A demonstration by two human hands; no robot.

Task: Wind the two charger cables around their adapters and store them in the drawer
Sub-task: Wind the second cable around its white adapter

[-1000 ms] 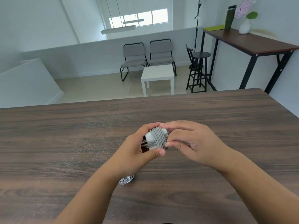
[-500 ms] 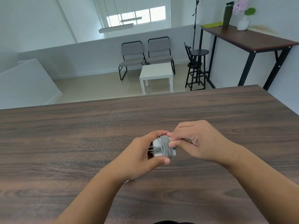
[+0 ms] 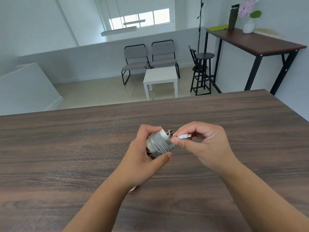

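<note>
A white charger adapter (image 3: 163,133) wound with several turns of grey cable (image 3: 160,144) is held above the dark wooden table (image 3: 66,148). My left hand (image 3: 142,158) grips the wound adapter from the left and below, thumb across its near side. My right hand (image 3: 204,144) pinches the cable's silver plug end (image 3: 184,136) between thumb and forefinger, just right of the adapter. A small shiny object (image 3: 133,188) peeks out on the table under my left wrist; I cannot tell what it is. No drawer is in view.
The table's far edge runs across the middle of the view and its right corner lies at the upper right. Beyond it are a white side table (image 3: 160,77), two grey chairs (image 3: 150,59), a black stool (image 3: 202,71) and a high table (image 3: 254,41) with a vase and bottle.
My right hand has drawn away from the wound adapter, pulling the plug end out to the right. The adapter has tilted in my left hand. The view has shifted slightly.
</note>
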